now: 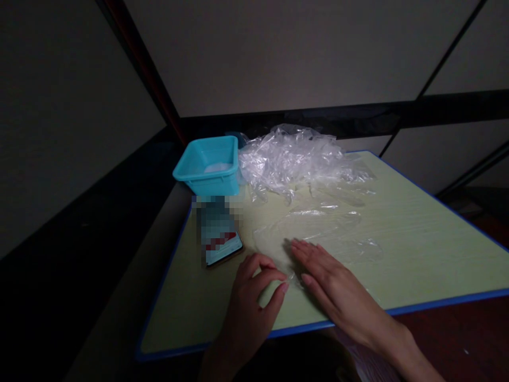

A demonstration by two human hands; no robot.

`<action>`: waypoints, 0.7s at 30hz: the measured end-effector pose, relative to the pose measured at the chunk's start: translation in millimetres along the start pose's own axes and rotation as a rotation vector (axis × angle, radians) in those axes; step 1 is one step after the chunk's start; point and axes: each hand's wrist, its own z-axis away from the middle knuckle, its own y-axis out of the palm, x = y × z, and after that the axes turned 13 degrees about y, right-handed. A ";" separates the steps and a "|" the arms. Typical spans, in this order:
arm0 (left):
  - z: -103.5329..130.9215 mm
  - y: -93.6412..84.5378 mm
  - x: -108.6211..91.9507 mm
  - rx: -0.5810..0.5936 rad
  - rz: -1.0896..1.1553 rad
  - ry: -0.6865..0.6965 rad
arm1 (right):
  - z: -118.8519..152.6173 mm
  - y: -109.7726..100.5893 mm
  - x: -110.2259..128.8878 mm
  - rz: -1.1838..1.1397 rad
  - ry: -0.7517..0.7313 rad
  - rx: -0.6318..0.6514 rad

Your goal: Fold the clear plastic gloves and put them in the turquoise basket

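A clear plastic glove (314, 225) lies flat on the pale green table (429, 239). My right hand (330, 281) rests flat on its near edge, fingers straight and together. My left hand (254, 292) sits just left of it, thumb and forefinger pinching the glove's near corner. A loose heap of clear plastic gloves (294, 159) is piled at the far side of the table. More single gloves lie flat between the heap and my hands.
A turquoise plastic tub (209, 164) with something white inside stands at the table's far left corner. A phone (220, 236) lies face up left of my hands. The table has a blue edge (437, 303); dark bars and grey walls surround it.
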 end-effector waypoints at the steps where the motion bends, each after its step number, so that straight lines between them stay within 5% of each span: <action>1: -0.7 0.8 -0.1 0.000 0.003 0.002 | 1.9 -1.2 -3.8 0.074 -0.004 0.028; 12: 12.4 -1.4 -12.1 0.193 0.032 -0.032 | 8.9 -0.2 -20.5 0.432 0.032 0.023; 17: 20.6 -11.1 -15.5 0.132 -0.042 -0.018 | 9.4 -6.5 -18.9 0.436 0.015 0.038; 21: 3.4 3.3 -16.2 0.079 -0.212 -0.025 | 2.2 -12.7 -17.2 0.460 0.038 -0.007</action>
